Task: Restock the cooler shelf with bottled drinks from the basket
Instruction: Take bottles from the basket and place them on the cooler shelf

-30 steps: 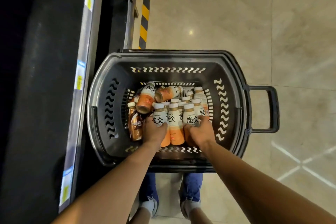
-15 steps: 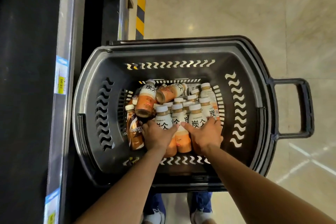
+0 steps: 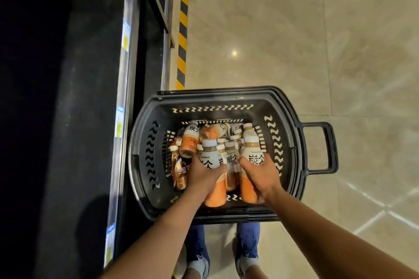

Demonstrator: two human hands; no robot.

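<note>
Both bottles have come up out of the pile since a moment ago, orange bases now showing. Our left hand (image 3: 205,176) grips one bottle (image 3: 208,158) round its white label, reading TANBING above large black characters; our right hand (image 3: 260,176) grips a second bottle (image 3: 253,152) with the same label. We hold both over the black basket (image 3: 226,99), just above the other bottles (image 3: 190,140). A brown bottle (image 3: 179,172) marked NESC sits at the basket's left side, nearest the dark cooler shelf (image 3: 123,70).
</note>
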